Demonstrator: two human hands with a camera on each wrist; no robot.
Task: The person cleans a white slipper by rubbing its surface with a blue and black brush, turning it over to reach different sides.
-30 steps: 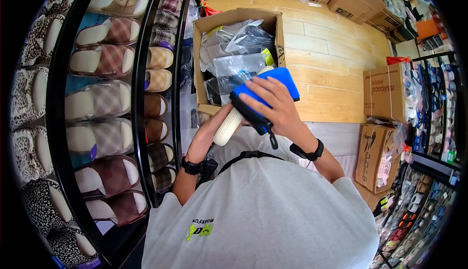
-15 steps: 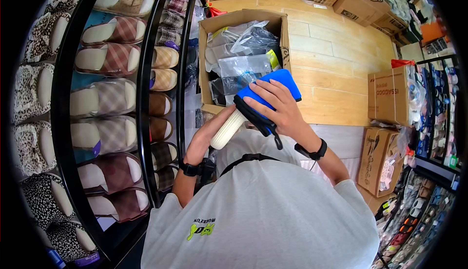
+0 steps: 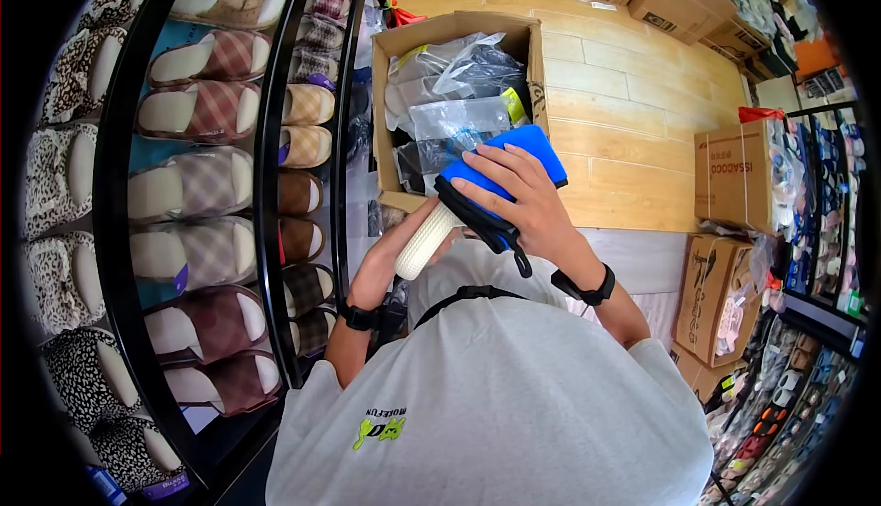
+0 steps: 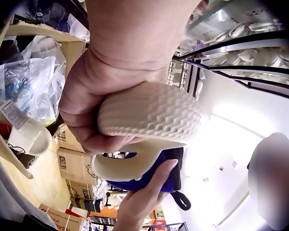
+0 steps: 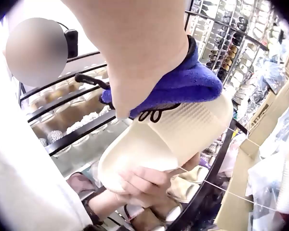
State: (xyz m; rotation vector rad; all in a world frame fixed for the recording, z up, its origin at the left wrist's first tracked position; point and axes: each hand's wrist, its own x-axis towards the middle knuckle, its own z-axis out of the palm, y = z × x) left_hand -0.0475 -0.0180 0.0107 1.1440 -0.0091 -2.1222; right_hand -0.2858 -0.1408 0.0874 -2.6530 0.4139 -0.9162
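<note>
My left hand [image 4: 84, 103] grips a cream slide slipper [image 5: 185, 132] with a textured sole, its fingers wrapped round the sole's edge. My right hand [image 3: 523, 199] holds a blue cloth [image 3: 537, 144] with black edging and a black loop [image 4: 182, 201] over the slipper's strap. Its fingers spread across the cloth, and the thumb bends round the near side. Black line marks show on the strap just below the cloth. From the slipper a thin white cord [image 5: 231, 195] runs towards a second pale slipper [image 4: 31, 137], which carries a paper tag [image 4: 13, 114].
Behind my hands stands an open carton [image 3: 387, 93] of bagged goods. Black-framed racks of slippers [image 3: 197, 180] rise close on the left. More cartons [image 3: 734, 176] and a display rack [image 3: 830, 176] stand right, beside wooden flooring [image 3: 633, 121].
The cloth has slid over the slipper's far end, which showed beyond it a second ago. Both hands keep their hold, with only small shifts since half a second ago.
</note>
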